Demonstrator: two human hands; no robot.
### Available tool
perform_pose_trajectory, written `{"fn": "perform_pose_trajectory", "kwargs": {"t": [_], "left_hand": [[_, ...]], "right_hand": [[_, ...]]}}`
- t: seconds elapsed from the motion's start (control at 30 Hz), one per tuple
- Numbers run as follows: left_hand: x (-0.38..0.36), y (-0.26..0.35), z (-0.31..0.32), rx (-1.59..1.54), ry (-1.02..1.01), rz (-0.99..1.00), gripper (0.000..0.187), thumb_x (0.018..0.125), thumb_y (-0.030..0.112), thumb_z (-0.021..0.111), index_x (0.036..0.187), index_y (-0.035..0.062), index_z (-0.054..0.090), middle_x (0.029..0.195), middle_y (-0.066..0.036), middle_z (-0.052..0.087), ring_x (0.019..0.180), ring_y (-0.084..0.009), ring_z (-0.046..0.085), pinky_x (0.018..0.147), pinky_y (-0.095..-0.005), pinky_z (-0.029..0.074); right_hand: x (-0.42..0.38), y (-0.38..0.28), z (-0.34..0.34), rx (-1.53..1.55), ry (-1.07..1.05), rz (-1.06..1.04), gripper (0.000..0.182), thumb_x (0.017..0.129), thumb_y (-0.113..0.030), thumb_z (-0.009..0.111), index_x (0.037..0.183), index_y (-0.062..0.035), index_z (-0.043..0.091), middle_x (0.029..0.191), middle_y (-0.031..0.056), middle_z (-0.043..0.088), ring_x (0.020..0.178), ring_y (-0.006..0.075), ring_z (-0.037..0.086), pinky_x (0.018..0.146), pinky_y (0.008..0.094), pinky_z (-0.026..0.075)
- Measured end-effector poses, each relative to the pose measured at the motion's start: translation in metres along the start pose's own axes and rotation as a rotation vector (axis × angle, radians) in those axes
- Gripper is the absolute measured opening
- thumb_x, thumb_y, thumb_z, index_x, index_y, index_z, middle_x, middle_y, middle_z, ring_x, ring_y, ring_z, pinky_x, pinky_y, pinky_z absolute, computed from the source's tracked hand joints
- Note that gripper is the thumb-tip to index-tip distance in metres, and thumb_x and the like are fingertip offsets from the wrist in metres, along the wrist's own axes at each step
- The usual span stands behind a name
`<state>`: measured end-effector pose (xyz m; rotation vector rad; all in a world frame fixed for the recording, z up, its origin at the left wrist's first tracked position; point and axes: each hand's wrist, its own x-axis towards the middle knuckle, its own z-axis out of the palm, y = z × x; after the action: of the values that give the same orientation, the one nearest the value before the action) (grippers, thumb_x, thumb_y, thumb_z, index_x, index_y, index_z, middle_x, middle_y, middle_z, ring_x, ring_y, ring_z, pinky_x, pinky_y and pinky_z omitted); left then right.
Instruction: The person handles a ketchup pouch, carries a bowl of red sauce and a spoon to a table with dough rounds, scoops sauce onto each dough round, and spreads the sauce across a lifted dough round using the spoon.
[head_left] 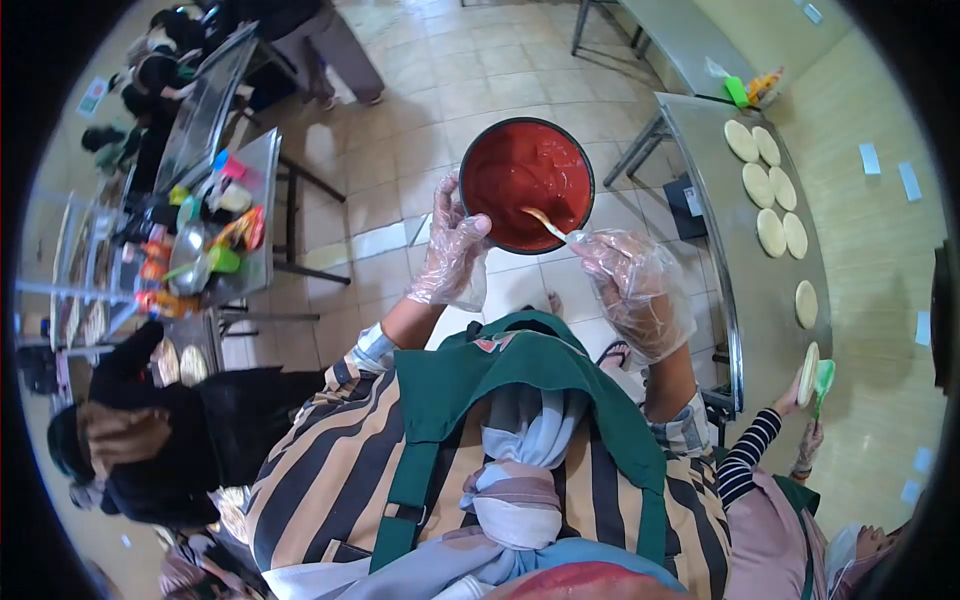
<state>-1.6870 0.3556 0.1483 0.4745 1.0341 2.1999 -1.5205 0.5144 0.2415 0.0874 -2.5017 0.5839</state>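
From my remote feed, my left hand (452, 250), in a crinkled clear plastic glove, curls around the rim of a round black bowl (528, 185) of glossy red sauce (520, 170), held over the tiled floor (420, 110). My right hand (635, 290), gloved likewise, pinches the handle of one pale spoon (548, 227), fingers pressed together on it; the spoon's long axis runs from the lower right up to the left, its tip sunk in the sauce near the bowl's near rim. Along the steel bench (740, 260) at right lie eight flat, round, pale dough discs (770, 232), strung from its far end towards its near edge. At that near edge a co-worker's hand (795, 395), in a striped sleeve, holds a green spatula (823, 378).
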Motion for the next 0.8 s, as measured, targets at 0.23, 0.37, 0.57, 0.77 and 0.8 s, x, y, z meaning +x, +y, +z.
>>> {"fn": "perform_pose_trajectory", "kwargs": {"t": [0.23,0.37,0.57,0.77,0.8], "left_hand": [[0.139,-0.023,0.027,0.015,-0.029,-0.074,0.078,0.078,0.017,0.072,0.138,0.0177,0.022,0.13,-0.013,0.042,0.115,-0.0262,0.051,0.083,-0.0421,0.054],[0.19,-0.037,0.055,-0.004,-0.026,-0.188,0.073,0.078,0.015,0.071,0.137,0.0158,0.027,0.137,-0.01,0.04,0.125,-0.0271,0.043,0.103,-0.047,0.04],[0.266,-0.07,0.087,0.042,-0.087,-0.291,0.076,0.075,0.018,0.075,0.135,0.0164,0.029,0.135,-0.011,0.042,0.122,-0.0288,0.047,0.094,-0.0499,0.048],[0.378,-0.11,0.123,0.008,-0.223,-0.385,0.078,0.073,0.016,0.077,0.134,0.0193,0.029,0.123,-0.011,0.046,0.111,-0.0283,0.053,0.081,-0.0483,0.055],[0.395,-0.104,0.126,0.047,-0.252,-0.401,0.079,0.073,0.019,0.076,0.135,0.0183,0.027,0.128,-0.012,0.044,0.116,-0.0291,0.05,0.086,-0.0513,0.052]], "right_hand": [[0.069,0.108,-0.026,0.025,-0.086,0.033,0.025,0.079,-0.005,0.064,0.103,-0.0111,0.065,0.097,0.0071,0.065,0.088,0.0263,0.062,0.075,0.0379,0.051],[0.09,0.167,-0.05,0.132,0.008,0.043,0.021,0.078,-0.001,0.064,0.098,-0.0073,0.065,0.093,0.0107,0.065,0.085,0.0294,0.064,0.073,0.0377,0.051],[0.102,0.238,-0.073,0.171,-0.006,0.115,0.018,0.078,0.002,0.063,0.094,-0.0053,0.066,0.09,0.012,0.066,0.085,0.0297,0.064,0.073,0.0366,0.051],[0.108,0.313,-0.074,0.172,0.246,0.392,0.017,0.082,0.002,0.06,0.096,-0.006,0.067,0.092,0.0111,0.068,0.083,0.0272,0.065,0.074,0.0348,0.051],[0.119,0.318,-0.075,0.151,0.248,0.406,0.017,0.082,0.002,0.06,0.096,-0.006,0.067,0.092,0.0111,0.068,0.083,0.0272,0.065,0.074,0.0348,0.051]]}}
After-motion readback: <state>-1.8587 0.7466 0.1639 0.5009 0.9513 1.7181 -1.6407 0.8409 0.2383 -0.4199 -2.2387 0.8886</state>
